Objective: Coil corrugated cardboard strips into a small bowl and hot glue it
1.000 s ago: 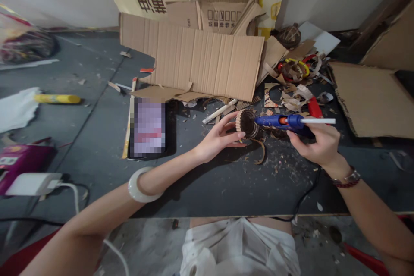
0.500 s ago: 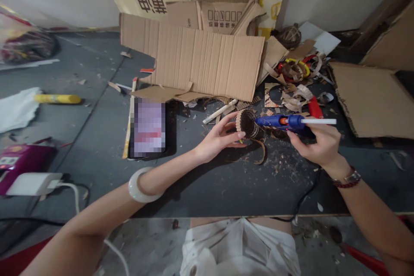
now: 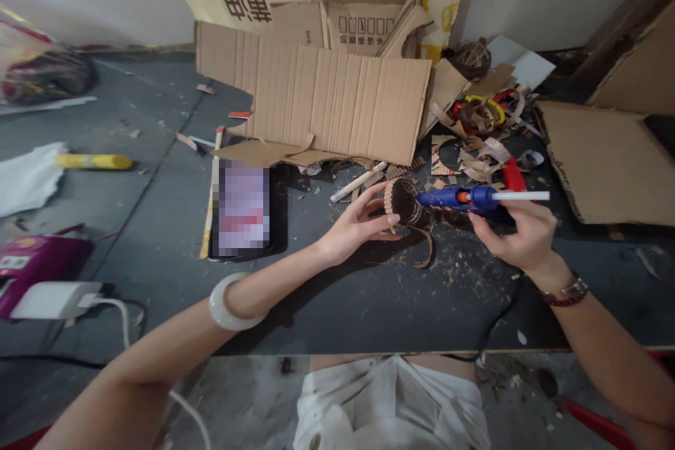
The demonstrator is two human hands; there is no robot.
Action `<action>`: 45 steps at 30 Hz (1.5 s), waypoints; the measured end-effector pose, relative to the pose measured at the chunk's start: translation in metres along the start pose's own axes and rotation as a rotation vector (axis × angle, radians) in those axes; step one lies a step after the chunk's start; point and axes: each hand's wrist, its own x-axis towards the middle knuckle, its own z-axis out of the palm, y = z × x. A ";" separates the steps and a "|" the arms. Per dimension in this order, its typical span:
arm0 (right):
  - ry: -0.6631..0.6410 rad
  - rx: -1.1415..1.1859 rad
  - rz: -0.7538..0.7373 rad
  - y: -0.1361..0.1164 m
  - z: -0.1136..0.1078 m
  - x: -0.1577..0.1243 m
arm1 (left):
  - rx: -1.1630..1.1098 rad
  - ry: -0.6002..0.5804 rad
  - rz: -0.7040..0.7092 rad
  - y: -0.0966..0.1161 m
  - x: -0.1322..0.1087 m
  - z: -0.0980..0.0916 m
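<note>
Left hand (image 3: 363,222): pinching the ring (image 3: 391,198) between thumb and fingers, mid-surface (image 3: 327,309).
Right hand (image 3: 519,233): wrapped round the glue gun (image 3: 448,198), right of the ring.
Nozzle (image 3: 422,198): at the ring's right edge; contact unclear.
Glue stick (image 3: 524,196): a touch farther right than a second ago; little else has shifted, so work seems held at one spot.
Strip (image 3: 429,250): curled, near side.

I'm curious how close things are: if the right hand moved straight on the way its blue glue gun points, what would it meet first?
The blue glue gun in the right hand would first meet the corrugated cardboard ring; they look nearly touching, though depth is unclear.
</note>
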 end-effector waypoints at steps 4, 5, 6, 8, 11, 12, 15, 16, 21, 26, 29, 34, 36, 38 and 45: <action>-0.001 -0.011 -0.006 0.002 0.001 -0.003 | 0.003 -0.004 0.003 0.000 0.000 0.000; -0.006 -0.013 0.001 0.002 0.001 -0.003 | 0.004 -0.005 0.003 -0.001 0.000 0.000; -0.009 -0.013 0.010 0.002 0.001 -0.004 | 0.004 -0.007 0.003 -0.001 0.000 -0.001; -0.005 -0.014 0.021 0.003 0.000 -0.003 | 0.005 -0.009 0.005 -0.001 0.001 -0.001; 0.010 -0.024 0.021 0.002 -0.001 -0.001 | 0.002 -0.003 0.006 0.000 0.001 -0.001; 0.012 -0.026 0.016 0.002 -0.001 0.000 | 0.001 -0.003 0.005 0.000 0.001 0.000; 0.017 -0.041 0.004 0.001 -0.001 0.001 | -0.006 -0.005 0.003 0.000 0.000 0.000; 0.019 -0.048 0.002 0.001 -0.001 0.001 | -0.009 -0.001 0.002 0.000 0.000 0.001; 0.016 -0.050 0.012 0.003 0.000 -0.002 | -0.013 0.014 -0.007 0.000 0.000 0.001; 0.025 -0.045 0.019 0.004 -0.001 -0.001 | -0.010 0.019 -0.011 0.000 0.000 0.000; 0.037 -0.060 0.003 0.003 0.000 -0.001 | -0.013 0.025 -0.012 0.000 0.000 0.000; 0.038 -0.092 0.000 0.003 0.001 -0.002 | -0.012 0.014 -0.008 0.001 0.000 0.001; 0.030 -0.082 0.012 0.004 -0.001 -0.001 | -0.007 0.018 -0.013 0.001 0.000 0.001; 0.023 -0.074 0.020 0.004 -0.002 0.000 | -0.006 0.018 -0.014 0.001 0.000 0.001; 0.069 -0.100 -0.007 0.004 -0.001 -0.001 | -0.029 0.010 -0.009 0.001 0.000 0.001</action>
